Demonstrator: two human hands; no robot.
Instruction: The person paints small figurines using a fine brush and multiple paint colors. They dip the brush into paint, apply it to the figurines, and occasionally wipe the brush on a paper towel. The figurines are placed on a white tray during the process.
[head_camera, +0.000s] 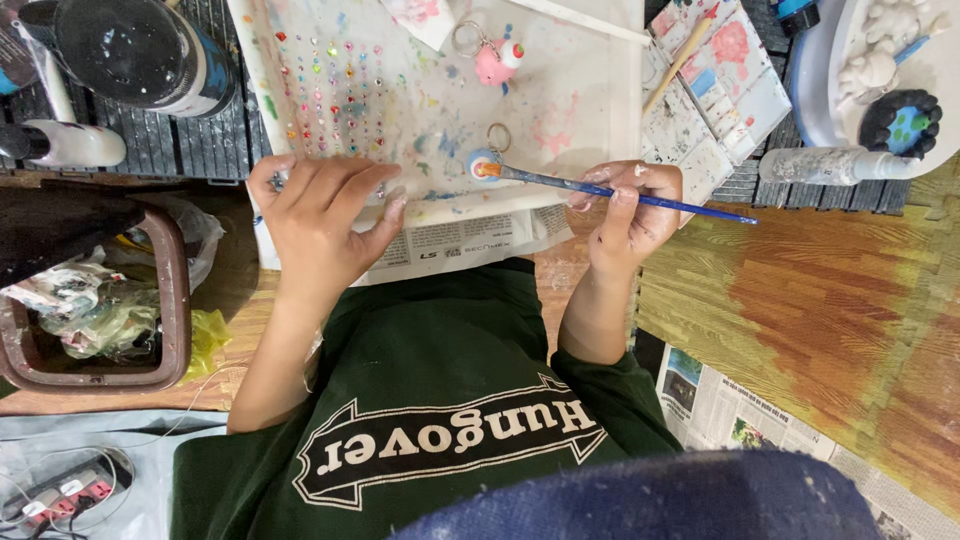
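Small round keychain charm (483, 163), blue-rimmed with a metal ring above it, lying on the paint-spattered white sheet (590, 100), just below the sheet's middle. Orange-tipped bristles of a blue-handled paintbrush (620, 192) touching the charm's face. Right hand (630, 210) just right of the charm, fingers (600, 190) pinched together on the brush handle, paint smudges on the knuckles. Left hand (325, 215) left of the charm, resting flat on the sheet's near edge, fingers (290, 175) loosely spread and holding nothing, covering the lower end of a grid of small coloured gem stickers (330, 90). Judging by the look, blue rim laid down already and an orange patch going on; how much of the charm's face remains bare too small to tell. Beyond the charm, a pink figure keychain (495, 62) looking fully painted. Up and right of the charm, a stained paint palette (715, 80) with a second brush across it, then a white tray (830, 100) bearing unpainted white figures and a black-and-blue paw-shaped piece (900, 122). Far left of the charm, a dark bottle (140, 50) and a brown bin (170, 300) of waste. Newspaper (460, 238) under the sheet on the desk.
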